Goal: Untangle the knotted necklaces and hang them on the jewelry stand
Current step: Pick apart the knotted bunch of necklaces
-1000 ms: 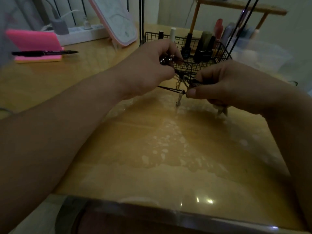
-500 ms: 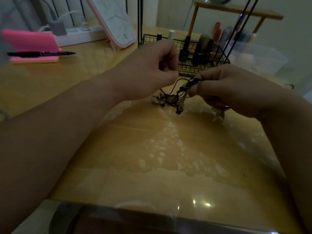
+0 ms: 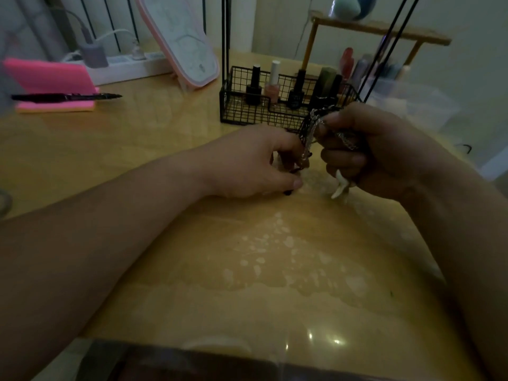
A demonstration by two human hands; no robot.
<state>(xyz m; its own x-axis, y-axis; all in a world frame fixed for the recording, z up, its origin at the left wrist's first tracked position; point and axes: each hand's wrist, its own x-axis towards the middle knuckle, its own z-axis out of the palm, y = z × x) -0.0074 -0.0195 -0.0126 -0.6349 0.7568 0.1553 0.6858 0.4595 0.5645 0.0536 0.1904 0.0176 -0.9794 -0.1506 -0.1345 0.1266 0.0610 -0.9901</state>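
Head view, both of my hands at work over the surface (image 3: 247, 284).

(a) My left hand (image 3: 247, 163) lies low near the middle, its heel down on the surface. The fingers are curled and, with the thumb, pinch the lower end of the knotted necklaces (image 3: 309, 138).

(b) My right hand (image 3: 379, 149), at 2 o'clock from the left and held higher, has its fingers curled tight round the upper part of the bundle.

(c) The necklaces span the gap between the two hands. A silver chain (image 3: 347, 141) loops over my right fingers and drops toward the left hand. A dark cord (image 3: 297, 169) shows at the left fingertips. A pale tooth-shaped pendant (image 3: 339, 185) hangs below my right hand, close to the surface; I cannot tell whether it touches.

(d) At 12 o'clock, just beyond the hands, stands a black wire basket (image 3: 233, 108) holding upright nail-polish bottles (image 3: 253, 86).

(e) At 10 o'clock, well apart, a black pen (image 3: 66, 96) lies across a pink notepad (image 3: 49, 78).

(f) A white power strip (image 3: 129, 64) lies at 11 o'clock.
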